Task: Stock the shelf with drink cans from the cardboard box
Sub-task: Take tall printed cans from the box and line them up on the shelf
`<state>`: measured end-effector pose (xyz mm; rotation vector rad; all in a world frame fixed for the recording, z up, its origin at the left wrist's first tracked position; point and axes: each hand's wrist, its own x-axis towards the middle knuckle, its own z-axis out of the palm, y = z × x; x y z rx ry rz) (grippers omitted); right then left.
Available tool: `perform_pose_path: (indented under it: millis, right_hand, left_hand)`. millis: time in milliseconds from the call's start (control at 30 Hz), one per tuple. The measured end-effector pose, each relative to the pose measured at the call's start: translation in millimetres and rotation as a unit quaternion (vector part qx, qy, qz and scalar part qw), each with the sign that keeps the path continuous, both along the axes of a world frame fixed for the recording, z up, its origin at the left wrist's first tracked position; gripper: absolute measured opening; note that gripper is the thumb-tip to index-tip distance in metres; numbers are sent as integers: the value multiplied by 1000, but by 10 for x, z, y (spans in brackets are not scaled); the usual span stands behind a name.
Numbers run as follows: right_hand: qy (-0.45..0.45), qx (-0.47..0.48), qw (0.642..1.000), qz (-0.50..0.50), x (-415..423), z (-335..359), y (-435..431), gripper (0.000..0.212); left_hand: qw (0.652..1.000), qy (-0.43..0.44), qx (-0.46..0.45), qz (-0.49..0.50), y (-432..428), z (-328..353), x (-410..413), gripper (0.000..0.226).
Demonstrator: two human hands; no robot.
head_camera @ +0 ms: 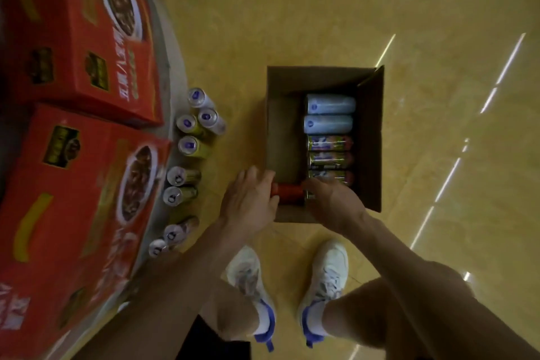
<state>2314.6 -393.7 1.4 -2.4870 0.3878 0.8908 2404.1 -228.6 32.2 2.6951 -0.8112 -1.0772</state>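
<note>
The open cardboard box stands on the floor in front of my feet. Inside it lie two pale blue cans and several patterned cans side by side. My left hand grips the left end of a red can at the box's near end. Over the can beside it my right hand lies with fingers curled, a silver can end showing at the thumb. Several cans stand in a row along the low grey shelf edge on the left.
Two large red cartons sit higher up on the left, above the row of cans. My white shoes are just short of the box. Glossy yellow floor spreads to the right and beyond the box.
</note>
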Motion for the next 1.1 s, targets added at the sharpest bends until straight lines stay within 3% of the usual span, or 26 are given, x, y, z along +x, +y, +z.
perform_pose_path:
  millis: [167, 300, 467, 733, 900, 1100]
  right_hand:
    - [27, 0, 994, 105, 285, -1016, -94, 37]
    - [64, -9, 984, 164, 431, -1610, -42, 47]
    - [106, 2, 974, 200, 547, -2038, 116, 54]
    - [117, 14, 974, 193, 539, -2118, 262, 62]
    - [56, 4, 984, 171, 564, -1973, 154, 63]
    - [-72, -2, 997, 9, 659, -1376, -230, 61]
  left_hand:
    - [998, -40, 8, -44, -172, -606, 241, 53]
    - [999, -23, 16, -42, -288, -803, 482, 56]
    - [997, -42, 19, -58, -357, -943, 579, 58]
    - [998, -56, -20, -33, -378, -937, 653, 57]
    - [996, -78, -13, -39, -324, -936, 684, 55]
    - [981, -137, -135, 39, -452, -799, 777, 43]
